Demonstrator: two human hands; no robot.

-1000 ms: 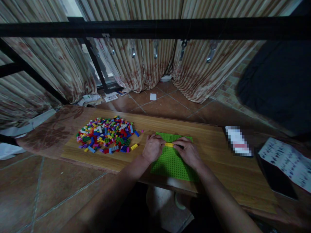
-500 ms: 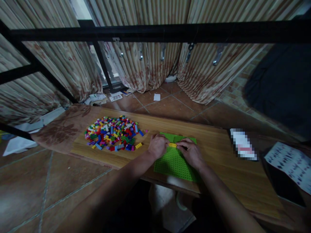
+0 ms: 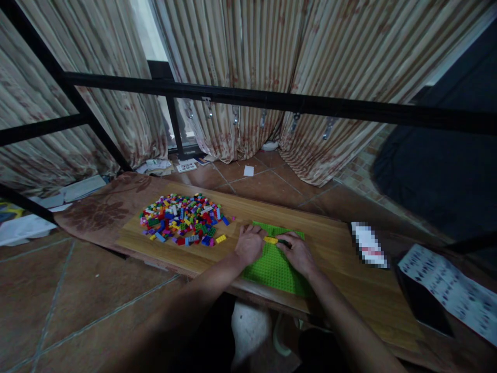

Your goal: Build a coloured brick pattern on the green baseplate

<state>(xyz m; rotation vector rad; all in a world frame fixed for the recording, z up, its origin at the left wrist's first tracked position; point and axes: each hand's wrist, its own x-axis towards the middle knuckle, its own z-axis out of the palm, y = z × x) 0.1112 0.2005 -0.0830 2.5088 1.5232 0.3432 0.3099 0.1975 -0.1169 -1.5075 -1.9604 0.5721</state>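
A bright green studded baseplate (image 3: pixel 272 272) lies on the wooden board in front of me. Over its far half is a yellow toy brick (image 3: pixel 271 240), small and long. My left hand (image 3: pixel 249 245) is curled at the brick's left end, fingers closed against it. From the other side my right hand (image 3: pixel 298 253) pinches near the right end. A dark patch, perhaps a dark green brick, shows under its fingers; I cannot tell which. Whether the yellow brick is pressed onto the studs is not clear.
Left of the baseplate is a heap of mixed coloured bricks (image 3: pixel 182 217), with a loose yellow brick (image 3: pixel 221 239) at its near edge. To the right lie a blurred-out item (image 3: pixel 368 244) and a printed sheet (image 3: pixel 446 285). A black metal rail (image 3: pixel 248 96) crosses beyond the board (image 3: pixel 330 269).
My view has tilted and shifted, so the rail sits lower. Both hands stay at the yellow brick, which now looks slightly tilted; a dark patch shows beside it under my right fingers.
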